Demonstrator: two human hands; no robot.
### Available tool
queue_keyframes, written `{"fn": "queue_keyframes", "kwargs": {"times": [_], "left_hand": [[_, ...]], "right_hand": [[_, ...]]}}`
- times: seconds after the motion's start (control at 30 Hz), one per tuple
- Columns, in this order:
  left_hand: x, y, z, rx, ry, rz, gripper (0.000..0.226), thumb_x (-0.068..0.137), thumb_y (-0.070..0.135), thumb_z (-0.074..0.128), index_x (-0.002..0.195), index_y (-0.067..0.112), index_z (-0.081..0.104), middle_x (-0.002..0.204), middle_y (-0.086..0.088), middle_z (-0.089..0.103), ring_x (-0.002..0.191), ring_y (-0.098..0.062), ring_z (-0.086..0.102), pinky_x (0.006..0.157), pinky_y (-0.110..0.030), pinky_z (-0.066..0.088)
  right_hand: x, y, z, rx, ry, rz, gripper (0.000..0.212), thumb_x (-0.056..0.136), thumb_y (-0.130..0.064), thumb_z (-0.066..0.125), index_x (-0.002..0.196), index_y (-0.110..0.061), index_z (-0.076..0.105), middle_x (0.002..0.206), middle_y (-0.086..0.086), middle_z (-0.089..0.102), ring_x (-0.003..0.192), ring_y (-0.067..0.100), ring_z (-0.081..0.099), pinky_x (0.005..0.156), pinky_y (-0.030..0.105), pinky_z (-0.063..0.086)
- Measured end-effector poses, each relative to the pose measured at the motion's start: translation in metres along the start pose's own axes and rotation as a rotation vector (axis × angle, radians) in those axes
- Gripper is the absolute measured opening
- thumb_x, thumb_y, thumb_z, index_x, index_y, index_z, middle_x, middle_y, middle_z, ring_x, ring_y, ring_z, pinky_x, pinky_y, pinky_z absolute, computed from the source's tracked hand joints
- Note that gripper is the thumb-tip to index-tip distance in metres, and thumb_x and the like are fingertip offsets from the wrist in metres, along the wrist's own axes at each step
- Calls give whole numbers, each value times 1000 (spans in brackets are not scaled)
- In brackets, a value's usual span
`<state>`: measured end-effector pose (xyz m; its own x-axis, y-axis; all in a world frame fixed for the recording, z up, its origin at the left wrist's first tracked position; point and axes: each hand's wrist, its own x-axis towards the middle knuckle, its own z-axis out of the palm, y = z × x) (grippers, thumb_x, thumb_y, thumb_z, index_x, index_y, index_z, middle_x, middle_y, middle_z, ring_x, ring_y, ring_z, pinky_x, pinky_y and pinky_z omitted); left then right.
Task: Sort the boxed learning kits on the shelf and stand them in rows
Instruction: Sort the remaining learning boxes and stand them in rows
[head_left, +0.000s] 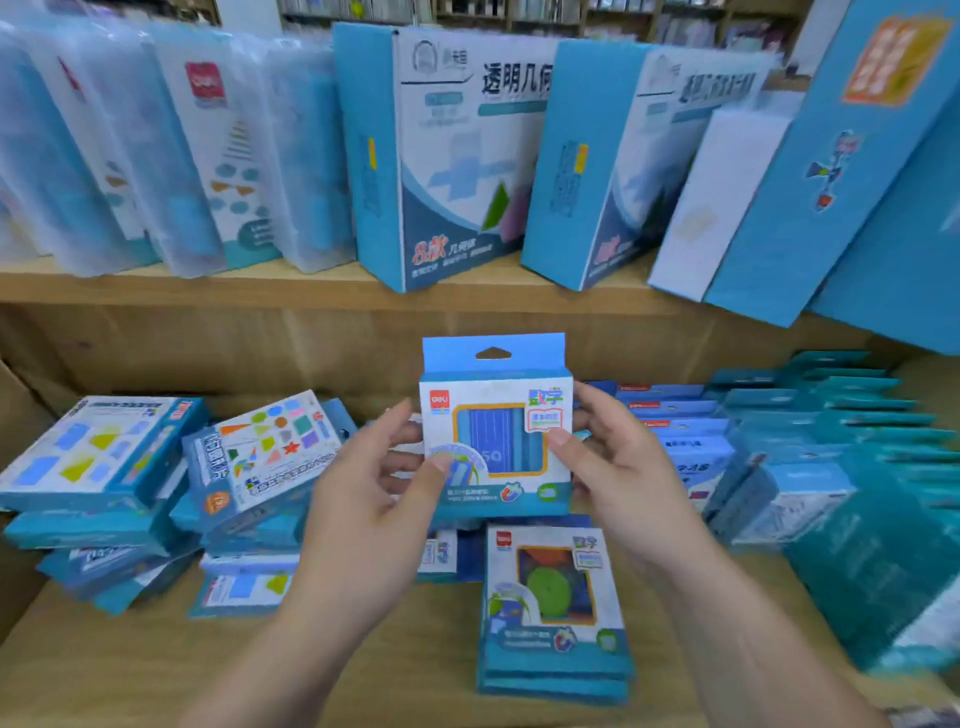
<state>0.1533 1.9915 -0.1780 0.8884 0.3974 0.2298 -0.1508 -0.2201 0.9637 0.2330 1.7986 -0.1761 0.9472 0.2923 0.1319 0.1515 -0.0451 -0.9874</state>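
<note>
Wooden shelving in what looks like a stationery shop fills the view: an upper shelf carries tall blue-and-white boxes that lean sideways, and the lower shelf holds loose heaps of flat kits. Over the lower shelf a small boxed kit with a hang tab is held upright, face toward the camera. The left hand pinches its left edge with the thumb on the front, and the right hand grips its right edge the same way. Just below lies a short stack of similar kits; slumped piles sit to the left, and rows standing on edge run along the right. The step seems to be reading the label to choose its group. To do it well, match the front print to a row on the right, keep the box vertical, and set it flush against its neighbours so nothing tips.
</note>
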Motion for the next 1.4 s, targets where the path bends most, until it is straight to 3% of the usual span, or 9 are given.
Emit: {"fn": "queue_keyframes", "kwargs": {"times": [0.17, 0.4, 0.5, 0.67, 0.8, 0.87, 1.1, 1.23, 1.4], "left_hand": [[11, 4, 62, 69, -162, -46, 32, 94, 28, 62, 125, 36, 66, 116, -4, 70, 84, -7, 71, 73, -23, 56], [4, -12, 118, 36, -146, -120, 27, 98, 5, 56, 109, 28, 66, 110, 6, 72, 90, -1, 70, 78, -12, 48], [2, -16, 123, 38, -89, -146, 26, 99, 4, 55, 107, 25, 68, 108, 4, 74, 93, -3, 71, 82, -15, 48], [3, -18, 127, 118, -89, -195, 23, 100, 13, 55, 102, 32, 67, 93, 19, 73, 85, 10, 65, 71, -5, 44], [9, -31, 126, 214, -160, -290, 16, 100, 25, 57, 112, 34, 64, 90, 27, 70, 86, 14, 64, 67, -6, 46], [10, -34, 125, 236, -182, -299, 18, 100, 27, 57, 113, 39, 61, 94, 27, 71, 90, 13, 64, 80, -16, 51], [13, -39, 122, 219, -225, -273, 31, 100, 18, 57, 121, 41, 54, 98, 32, 70, 94, 9, 67, 86, -22, 52], [11, -37, 117, 216, -281, -244, 41, 101, 18, 55, 139, 32, 49, 112, 21, 72, 104, 6, 66, 92, -26, 55], [-3, -30, 103, 301, -293, -146, 39, 101, 11, 52, 112, 48, 51, 101, 50, 60, 106, 21, 57, 89, -6, 46]], "right_hand": [[3, 27, -58, -127, 112, -60, 38, 98, -11, 60, 131, -29, 61, 100, -10, 73, 84, 15, 69, 73, 31, 57], [5, 68, -85, -295, 232, -78, 27, 95, -43, 53, 115, -59, 61, 92, -9, 58, 79, 21, 69, 82, 48, 57], [4, 75, -85, -346, 196, -39, 48, 88, -58, 46, 128, -39, 62, 94, -4, 56, 83, 19, 67, 83, 48, 57], [5, 75, -90, -460, 138, -28, 27, 99, -23, 57, 124, -23, 66, 98, -2, 57, 83, -6, 59, 77, 7, 44], [2, 81, -89, -524, 88, 8, 33, 99, -20, 56, 131, -24, 62, 108, -2, 57, 93, -10, 56, 79, 0, 39], [-1, 83, -87, -509, 69, 27, 36, 100, -22, 55, 136, -26, 58, 117, -4, 57, 96, -11, 59, 80, -2, 37], [-11, 91, -84, -432, 71, 112, 54, 99, -26, 58, 150, -28, 41, 116, -7, 57, 105, -3, 60, 85, 1, 40], [-14, 96, -75, -419, 12, 141, 74, 97, -30, 60, 158, -32, 18, 128, -12, 59, 118, 1, 56, 101, 27, 47], [-22, 98, -67, -343, -21, 137, 80, 97, -28, 61, 156, -43, 9, 138, -20, 50, 132, -3, 46, 109, 31, 43]]}}
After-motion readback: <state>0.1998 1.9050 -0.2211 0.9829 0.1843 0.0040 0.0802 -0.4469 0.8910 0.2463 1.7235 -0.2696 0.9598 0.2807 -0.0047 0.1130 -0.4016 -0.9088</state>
